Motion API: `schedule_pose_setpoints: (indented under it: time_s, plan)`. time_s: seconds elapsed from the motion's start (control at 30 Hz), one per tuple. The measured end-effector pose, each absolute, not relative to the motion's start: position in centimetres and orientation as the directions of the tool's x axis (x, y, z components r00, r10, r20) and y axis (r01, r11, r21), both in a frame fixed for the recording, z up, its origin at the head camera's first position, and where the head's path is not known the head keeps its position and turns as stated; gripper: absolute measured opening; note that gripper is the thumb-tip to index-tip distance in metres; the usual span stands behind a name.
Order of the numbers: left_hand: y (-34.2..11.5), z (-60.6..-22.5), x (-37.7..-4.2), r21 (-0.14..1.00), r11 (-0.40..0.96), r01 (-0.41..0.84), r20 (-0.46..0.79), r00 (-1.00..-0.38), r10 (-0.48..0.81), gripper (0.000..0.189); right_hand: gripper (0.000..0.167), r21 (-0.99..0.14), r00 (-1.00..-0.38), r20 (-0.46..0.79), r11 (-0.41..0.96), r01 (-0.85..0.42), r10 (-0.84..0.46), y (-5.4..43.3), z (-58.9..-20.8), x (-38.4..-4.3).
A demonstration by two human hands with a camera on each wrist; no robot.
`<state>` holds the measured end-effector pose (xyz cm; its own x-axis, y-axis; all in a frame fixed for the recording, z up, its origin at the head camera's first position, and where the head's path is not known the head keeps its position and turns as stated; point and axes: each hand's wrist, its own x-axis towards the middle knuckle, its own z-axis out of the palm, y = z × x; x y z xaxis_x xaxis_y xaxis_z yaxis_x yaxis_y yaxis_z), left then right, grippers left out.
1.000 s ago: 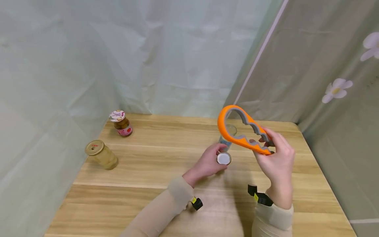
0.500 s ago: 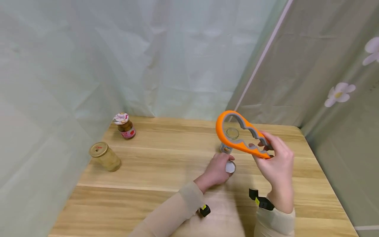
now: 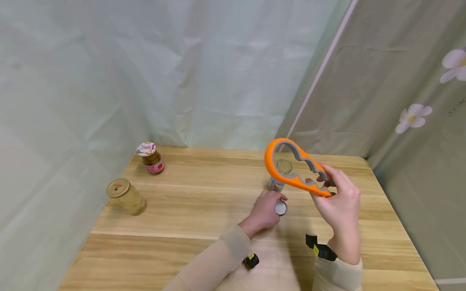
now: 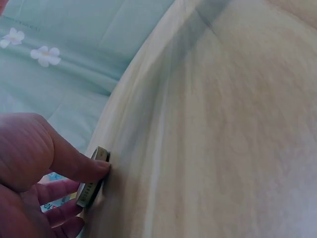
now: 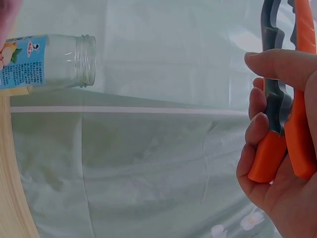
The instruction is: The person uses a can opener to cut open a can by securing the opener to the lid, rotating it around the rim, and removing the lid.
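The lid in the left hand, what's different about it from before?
The left hand and the lid moved slightly nearer the person and to the right, away from the open glass jar. Nothing was let go; the right hand still grips the orange opener, and the yellow jar and pink-labelled jar haven't moved.

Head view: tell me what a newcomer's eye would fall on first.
Likely the orange opener, held above the right half of the table in the right grip. Next, the lid in the left grip, its white inside showing, in front of the open jar. Then the pink-labelled jar near the far left corner.
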<state>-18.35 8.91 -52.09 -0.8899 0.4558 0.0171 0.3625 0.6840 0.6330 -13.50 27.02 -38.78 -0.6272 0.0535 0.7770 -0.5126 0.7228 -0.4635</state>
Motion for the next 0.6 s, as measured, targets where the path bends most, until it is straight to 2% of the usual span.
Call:
schedule_pose_setpoints:
  time_s: [0.27,0.6]
  plan:
    - [9.17,-52.32,-18.35,0.577,0.707,0.409,0.035,-0.877,0.479,0.054,0.046,-0.459,-0.628,0.777,0.722,-0.517,0.044,27.12,-38.79,-13.64]
    - [9.11,-52.38,-18.17,0.574,0.699,0.427,0.059,-0.873,0.484,0.043,0.046,-0.459,-0.649,0.76,0.726,-0.512,0.023,26.99,-38.85,-13.45]
